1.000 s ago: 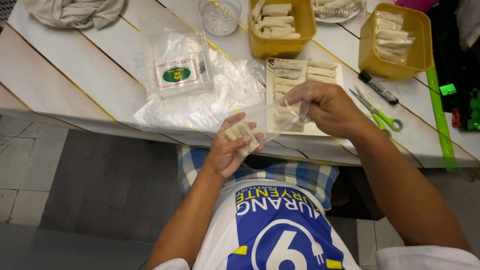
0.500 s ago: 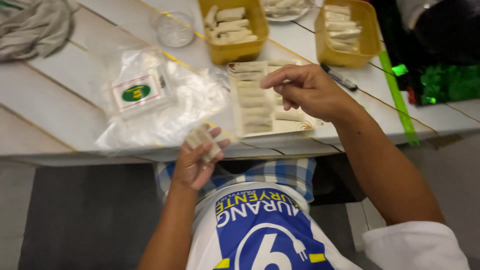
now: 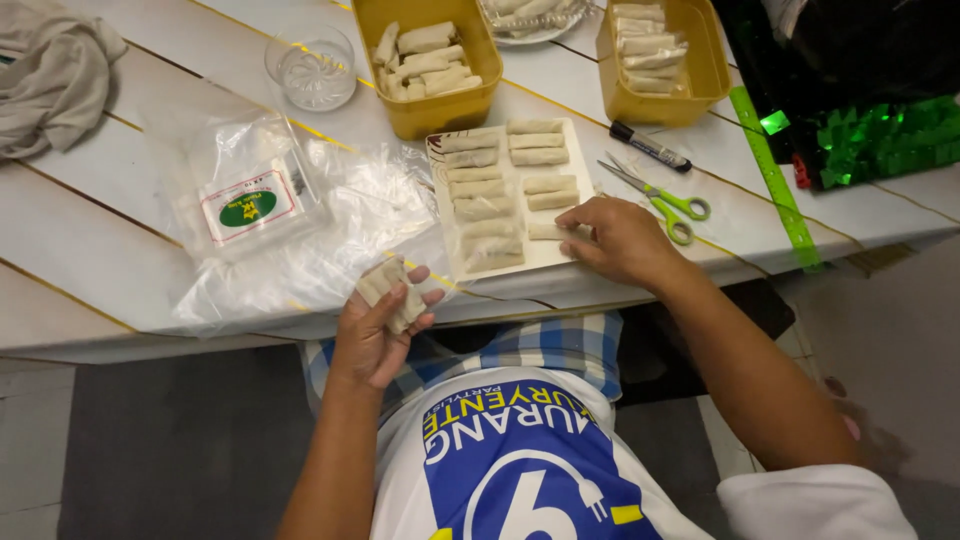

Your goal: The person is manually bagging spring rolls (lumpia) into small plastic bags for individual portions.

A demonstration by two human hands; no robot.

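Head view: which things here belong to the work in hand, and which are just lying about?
In use:
left hand holding rolls
right hand on a roll
white tray
yellow tubs

Lying about:
scissors
marker
green ruler
glass
cloth

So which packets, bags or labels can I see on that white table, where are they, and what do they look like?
Clear plastic packet with a white square label: left of the tray, label red-bordered with a green oval.
Loose clear plastic bags: crumpled under and around that packet, unprinted.
White rectangular card tray: table edge, under the right hand, rows of pale rolls.
Left hand: holds pale rolls, unwrapped.
No signs or screens.
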